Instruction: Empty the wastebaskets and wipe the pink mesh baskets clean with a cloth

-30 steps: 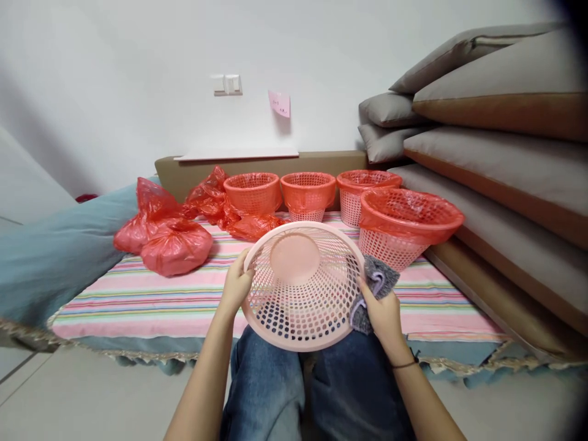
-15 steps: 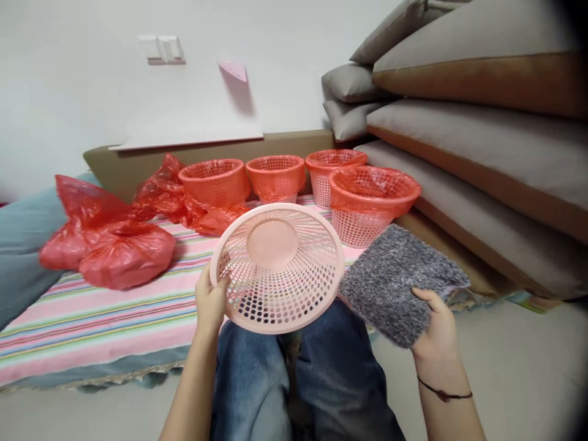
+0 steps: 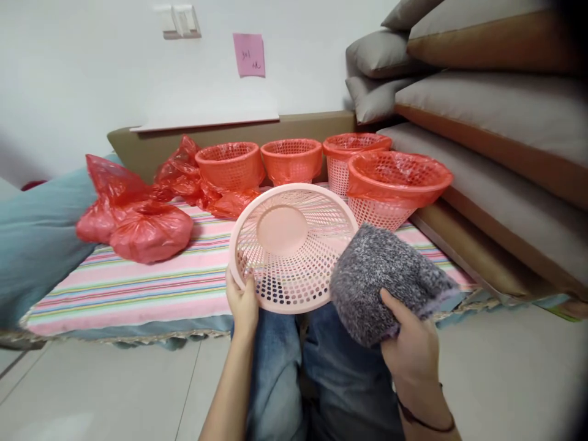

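A round pale pink plastic basket (image 3: 282, 230) with a perforated wall is tilted above my knees. My left hand (image 3: 243, 301) grips its left rim, thumb on the inside. In my right hand (image 3: 408, 343) is a folded grey, speckled cleaning cloth (image 3: 374, 285), held with the thumb on top; the fingers beneath are hidden. The cloth overlaps the basket's right rim from my viewpoint, and I cannot tell whether they touch.
Several baskets lined with red plastic bags, one in front (image 3: 381, 211), stand along the back of a striped sheet (image 3: 151, 294). Filled red bags (image 3: 151, 236) lie at left. Large cushions (image 3: 496, 116) are piled at right. A pink note (image 3: 249, 55) is on the wall.
The cloth has moved left, over the basket's right edge, and bends more in my right hand. The view has shifted, and the pink note now shows its face.
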The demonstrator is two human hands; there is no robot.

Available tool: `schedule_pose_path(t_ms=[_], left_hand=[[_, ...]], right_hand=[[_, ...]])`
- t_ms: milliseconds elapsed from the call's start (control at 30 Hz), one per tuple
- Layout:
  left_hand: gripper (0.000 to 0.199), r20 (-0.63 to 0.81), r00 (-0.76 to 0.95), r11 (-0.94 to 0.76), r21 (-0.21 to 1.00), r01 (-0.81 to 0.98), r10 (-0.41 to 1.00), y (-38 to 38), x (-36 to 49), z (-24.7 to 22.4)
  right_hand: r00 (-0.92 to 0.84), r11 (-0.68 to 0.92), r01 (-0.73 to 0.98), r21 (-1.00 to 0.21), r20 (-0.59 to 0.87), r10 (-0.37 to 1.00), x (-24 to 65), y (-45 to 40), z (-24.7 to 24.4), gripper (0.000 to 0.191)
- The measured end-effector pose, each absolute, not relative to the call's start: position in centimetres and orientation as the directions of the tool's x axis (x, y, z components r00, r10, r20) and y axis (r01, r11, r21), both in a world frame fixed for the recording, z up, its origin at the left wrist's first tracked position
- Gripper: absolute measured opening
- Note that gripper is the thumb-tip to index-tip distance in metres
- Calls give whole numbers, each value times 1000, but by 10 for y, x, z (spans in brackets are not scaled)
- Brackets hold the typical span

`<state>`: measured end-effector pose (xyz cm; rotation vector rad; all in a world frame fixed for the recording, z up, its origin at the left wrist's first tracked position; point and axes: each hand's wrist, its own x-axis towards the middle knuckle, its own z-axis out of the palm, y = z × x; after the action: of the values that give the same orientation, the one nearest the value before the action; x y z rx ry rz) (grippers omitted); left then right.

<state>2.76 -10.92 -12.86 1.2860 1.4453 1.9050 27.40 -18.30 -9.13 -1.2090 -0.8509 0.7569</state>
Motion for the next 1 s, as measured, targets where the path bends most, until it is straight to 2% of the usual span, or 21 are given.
schedule_pose_path(t_ms=[67,133,167,200,267,333,400,500,667,833,1000], left_hand=[[57,415,-447,-381,909,168,793,-108,29,-128],[59,403,-434,-384,913,136,806,-107,28,-128],[60,396,-433,-383,916,121,809,-107,28,-128],[60,388,-434,-380,918,109,813,-107,27,-128],[59,377,-440,-375,922,95,815,-107,27,-130],[59,374,-452,-372,923,97,810,-108,27,-132],[59,377,-458,-362,924,125,805,-109,28,-133],[60,393,-440,-347,919,186,807,-108,28,-135],[62,400,-464,-353,916,189,790,-108,28,-144],[64,410,-484,-350,912,212,773,-110,32,-153],[61,390,-481,-375,918,131,786,-109,31,-153]], right_hand=[[454,279,102,-955,294,841,265,-179,-91,46],[226,392,361,-846,488,843,254,-171,-96,55],[57,442,501,-744,538,841,246,-166,-101,60],[-115,484,615,-622,537,836,238,-161,-108,64],[-295,489,740,-461,431,853,219,-154,-124,65],[-353,482,775,-410,352,867,201,-152,-137,61],[-393,500,760,-415,319,862,191,-153,-143,61],[-478,546,715,-436,264,837,195,-158,-139,65],[-647,654,656,-376,166,744,223,-174,-135,76],[-614,627,710,-321,155,774,241,-180,-138,79],[-465,520,819,-241,251,849,267,-161,-127,72]])
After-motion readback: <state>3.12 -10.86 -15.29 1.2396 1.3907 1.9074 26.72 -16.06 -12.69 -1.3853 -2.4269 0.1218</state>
